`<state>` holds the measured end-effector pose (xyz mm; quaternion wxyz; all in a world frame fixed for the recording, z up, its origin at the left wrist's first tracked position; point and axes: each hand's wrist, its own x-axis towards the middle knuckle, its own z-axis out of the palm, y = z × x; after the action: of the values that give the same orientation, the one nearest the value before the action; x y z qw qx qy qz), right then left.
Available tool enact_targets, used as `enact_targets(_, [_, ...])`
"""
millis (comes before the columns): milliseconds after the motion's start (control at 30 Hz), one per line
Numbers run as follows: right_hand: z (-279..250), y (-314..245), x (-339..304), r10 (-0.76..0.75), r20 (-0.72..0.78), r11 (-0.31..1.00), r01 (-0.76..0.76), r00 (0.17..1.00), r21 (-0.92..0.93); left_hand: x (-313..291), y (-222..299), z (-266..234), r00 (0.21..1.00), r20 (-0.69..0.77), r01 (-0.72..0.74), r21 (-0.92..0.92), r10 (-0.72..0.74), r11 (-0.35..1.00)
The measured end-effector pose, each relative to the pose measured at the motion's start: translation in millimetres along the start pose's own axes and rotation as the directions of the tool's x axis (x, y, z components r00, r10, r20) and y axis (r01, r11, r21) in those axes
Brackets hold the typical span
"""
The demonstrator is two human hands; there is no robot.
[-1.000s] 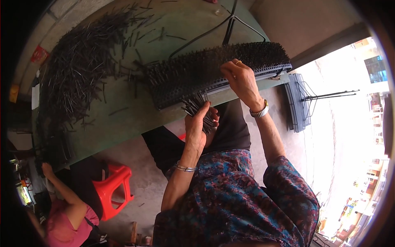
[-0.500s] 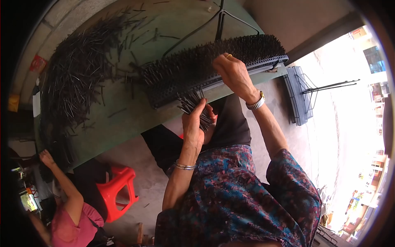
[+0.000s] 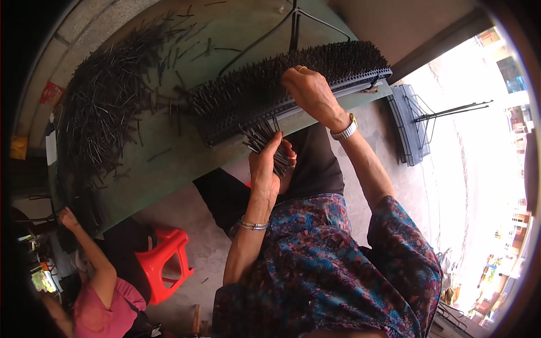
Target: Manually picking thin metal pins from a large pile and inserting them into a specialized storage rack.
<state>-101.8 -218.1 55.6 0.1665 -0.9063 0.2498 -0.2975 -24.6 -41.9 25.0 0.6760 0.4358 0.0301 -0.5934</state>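
My left hand [image 3: 265, 160] is closed around a bunch of thin dark sticks [image 3: 260, 137], their ends fanning out just off the table's near edge. Beyond it lies a long dark perforated rack [image 3: 360, 79], densely filled with short upright sticks [image 3: 338, 55]. My right hand [image 3: 313, 94] is over the rack's near side, around its middle, with fingertips pinched together among the upright sticks. Whatever those fingertips hold, if anything, is hidden behind the hand.
A big heap of loose dark sticks [image 3: 101, 107] covers the left of the green table [image 3: 163, 183]. Black wire legs [image 3: 295, 31] rise behind the rack. Another rack [image 3: 411, 127] stands on the floor at right. A red stool [image 3: 164, 267] and a co-worker [image 3: 101, 307] are at lower left.
My right hand has shifted slightly left along the rack, fingers still pinched. The left hand keeps its bunch of sticks in nearly the same place.
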Motion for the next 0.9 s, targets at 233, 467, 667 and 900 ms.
enact_targets(233, [3, 5, 6, 0.05, 0.056, 0.998, -0.048, 0.997, -0.032, -4, -2, 2, 1.0, 0.007, -0.006, 0.003, 0.005, 1.0])
enact_targets(467, [7, -2, -5, 0.02, -0.062, 0.999, -0.022, 0.998, -0.038, -9, 0, 0, 1.0, -0.005, -0.013, -0.014, 0.013, 1.0])
enact_targets(667, [3, -11, -13, 0.019, -0.092, 0.991, -0.03, 0.996, -0.127, -10, 2, 0, 0.999, -0.018, -0.031, 0.01, 0.031, 0.999])
enact_targets(900, [3, 1, -3, -0.016, -0.019, 0.988, 0.013, 1.0, -0.156, -10, 0, 3, 0.999, 0.0, -0.043, 0.017, 0.043, 0.999])
